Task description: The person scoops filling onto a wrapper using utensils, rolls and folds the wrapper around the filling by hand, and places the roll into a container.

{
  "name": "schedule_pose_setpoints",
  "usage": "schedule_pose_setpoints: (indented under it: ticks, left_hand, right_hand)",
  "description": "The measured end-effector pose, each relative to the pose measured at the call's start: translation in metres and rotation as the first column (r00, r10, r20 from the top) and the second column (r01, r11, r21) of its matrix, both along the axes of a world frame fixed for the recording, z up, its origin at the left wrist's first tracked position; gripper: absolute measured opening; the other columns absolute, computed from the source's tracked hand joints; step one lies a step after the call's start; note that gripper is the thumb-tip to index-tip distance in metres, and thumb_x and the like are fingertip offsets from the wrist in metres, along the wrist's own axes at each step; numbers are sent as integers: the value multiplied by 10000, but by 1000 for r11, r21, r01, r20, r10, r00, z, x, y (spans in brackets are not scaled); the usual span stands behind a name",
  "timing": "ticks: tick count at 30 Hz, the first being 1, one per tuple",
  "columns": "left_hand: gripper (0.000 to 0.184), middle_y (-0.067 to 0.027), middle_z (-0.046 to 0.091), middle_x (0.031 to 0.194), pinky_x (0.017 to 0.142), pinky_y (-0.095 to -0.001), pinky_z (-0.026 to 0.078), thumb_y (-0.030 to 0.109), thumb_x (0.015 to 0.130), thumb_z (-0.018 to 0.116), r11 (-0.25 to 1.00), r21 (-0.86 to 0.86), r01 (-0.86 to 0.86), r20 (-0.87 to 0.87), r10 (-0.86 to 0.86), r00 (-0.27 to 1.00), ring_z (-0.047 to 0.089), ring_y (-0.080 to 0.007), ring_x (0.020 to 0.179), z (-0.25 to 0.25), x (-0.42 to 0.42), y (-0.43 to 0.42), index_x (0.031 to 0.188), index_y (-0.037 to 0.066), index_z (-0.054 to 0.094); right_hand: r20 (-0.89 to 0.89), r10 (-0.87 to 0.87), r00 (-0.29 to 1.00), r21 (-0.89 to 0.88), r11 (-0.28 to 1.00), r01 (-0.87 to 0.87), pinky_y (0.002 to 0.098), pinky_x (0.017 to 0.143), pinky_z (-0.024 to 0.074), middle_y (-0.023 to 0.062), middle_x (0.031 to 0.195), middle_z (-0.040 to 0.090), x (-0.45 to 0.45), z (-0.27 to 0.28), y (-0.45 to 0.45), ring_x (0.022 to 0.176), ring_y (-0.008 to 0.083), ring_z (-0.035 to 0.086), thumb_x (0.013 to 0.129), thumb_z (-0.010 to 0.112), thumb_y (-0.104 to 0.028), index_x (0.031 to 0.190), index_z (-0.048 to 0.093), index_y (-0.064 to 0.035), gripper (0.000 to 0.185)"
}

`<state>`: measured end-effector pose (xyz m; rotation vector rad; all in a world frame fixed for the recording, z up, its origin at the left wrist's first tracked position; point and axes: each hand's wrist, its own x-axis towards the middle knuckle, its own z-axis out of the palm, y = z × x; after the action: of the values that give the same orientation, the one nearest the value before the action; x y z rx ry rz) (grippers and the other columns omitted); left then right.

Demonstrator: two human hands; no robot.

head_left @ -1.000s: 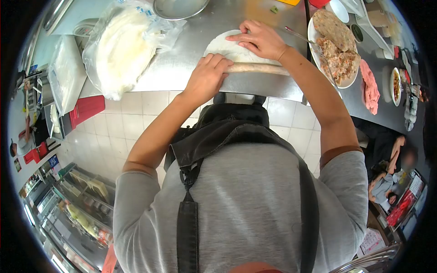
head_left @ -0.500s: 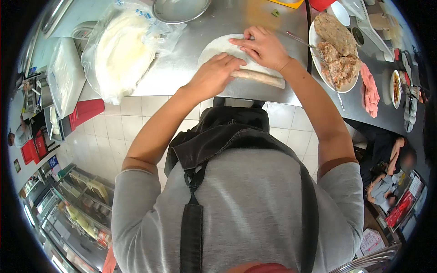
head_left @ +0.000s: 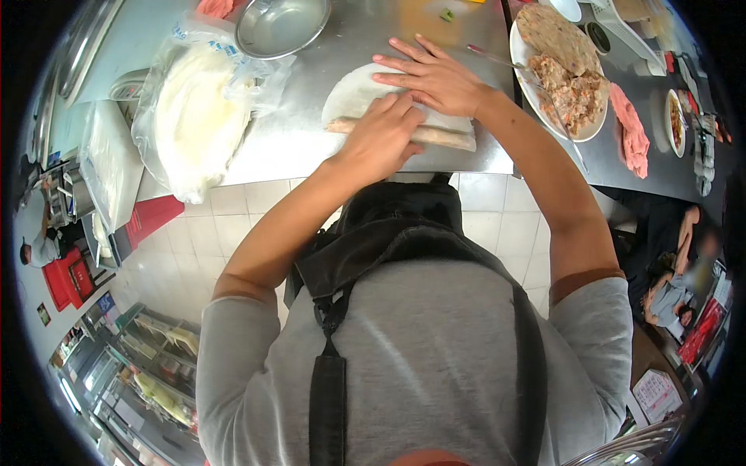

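Note:
A round white wrapper [head_left: 350,95] lies on the steel counter, its near edge rolled around a long pale filling [head_left: 447,137]. My left hand [head_left: 385,136] rests over the middle of this roll with its fingers bent and close together, pressed on the wrapper. What lies under the fingertips is hidden. My right hand [head_left: 435,78] is spread over the upper right part of the wrapper, fingers apart, its thumb side near my left fingertips. Both ends of the roll show on either side of my left hand.
A plastic bag of white wrappers [head_left: 198,116] lies at left, with a metal bowl [head_left: 283,27] behind. At right are a plate of filling [head_left: 571,97] with a spoon, a pink cloth [head_left: 629,132] and a small oval dish [head_left: 675,123]. Other people show at both sides.
My left hand has moved right, from the roll's left end to its middle. My right hand has opened from bent fingers to a wide spread. The head view has shifted slightly.

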<state>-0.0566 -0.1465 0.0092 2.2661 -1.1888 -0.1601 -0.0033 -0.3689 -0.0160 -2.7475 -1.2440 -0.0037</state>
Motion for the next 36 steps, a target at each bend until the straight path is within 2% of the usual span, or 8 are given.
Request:
schedule_pose_setpoints:
  ticks: [3, 9, 11, 20, 23, 25, 29, 36]
  left_hand:
    - [359, -133, 637, 1111, 978, -452, 474, 147, 798, 826, 996, -70, 49, 67, -44, 997, 589, -349, 1121, -13, -2, -16, 1095, 53, 650]
    - [343, -172, 629, 1130, 1014, -446, 463, 174, 789, 820, 995, 31, 95, 66, -97, 993, 573, -339, 1169, -8, -4, -20, 1040, 8, 657]
    - [347, -171, 634, 1124, 1027, -441, 462, 173, 792, 809, 993, -81, 81, 64, -76, 995, 576, -334, 1163, -8, -5, -28, 1058, 5, 664]
    - [351, -174, 620, 1122, 998, -458, 466, 132, 786, 818, 992, -94, 86, 126, -74, 989, 578, -365, 1136, -21, -15, -40, 1075, 21, 650]
    - [375, -175, 622, 1143, 1006, -457, 464, 157, 790, 826, 984, -106, 144, -20, -147, 989, 578, -359, 1144, -12, -10, -28, 1096, 27, 652]
    - [387, -162, 623, 1152, 1010, -457, 463, 165, 793, 830, 989, -118, 88, 21, -86, 996, 578, -355, 1140, 1, -5, -5, 1110, 34, 650]
    - [408, -117, 625, 1164, 1001, -448, 471, 169, 802, 837, 999, -41, -19, 20, 20, 1000, 575, -343, 1119, 18, 13, 53, 1142, 54, 642]
    - [405, -99, 626, 1159, 961, -437, 490, 140, 801, 834, 1000, 16, -9, 45, 9, 999, 574, -341, 1096, -8, 9, 66, 1143, 61, 634]
  right_hand:
    - [14, 6, 1000, -9, 1000, -6, 538, 1319, 133, -115, 1715, 252, 2, -4, 1, 1600, 237, 172, 1066, 475, -418, 1596, 390, -392, 538]
    - [25, 2, 1000, 9, 1000, -2, 552, 1318, 104, -110, 1724, 234, 2, -6, 1, 1607, 248, 150, 1043, 506, -385, 1603, 384, -388, 573]
    - [44, 5, 999, 5, 1000, -5, 557, 1316, 101, -109, 1723, 237, 2, -8, 2, 1607, 249, 150, 1045, 496, -402, 1600, 392, -388, 565]
    - [45, 13, 999, 5, 1000, -13, 557, 1316, 92, -121, 1726, 220, 4, -8, 0, 1609, 234, 138, 1077, 443, -447, 1608, 367, -401, 538]
    - [8, -6, 1000, -36, 999, 6, 555, 1319, 82, -112, 1728, 218, 1, -6, 0, 1612, 234, 124, 1072, 442, -456, 1618, 352, -384, 558]
    - [7, -33, 999, 84, 996, 32, 576, 1314, 67, -101, 1737, 197, 0, -9, -1, 1616, 252, 110, 1037, 478, -431, 1625, 353, -357, 606]
    - [-6, -61, 998, 98, 993, 61, 573, 1317, 53, -103, 1738, 189, -7, 6, 14, 1616, 244, 104, 1035, 491, -420, 1621, 360, -357, 603]
    - [12, 82, 997, 49, 995, -83, 537, 1330, 54, -114, 1719, 242, -3, -8, 29, 1612, 203, 119, 1045, 478, -441, 1569, 445, -393, 528]
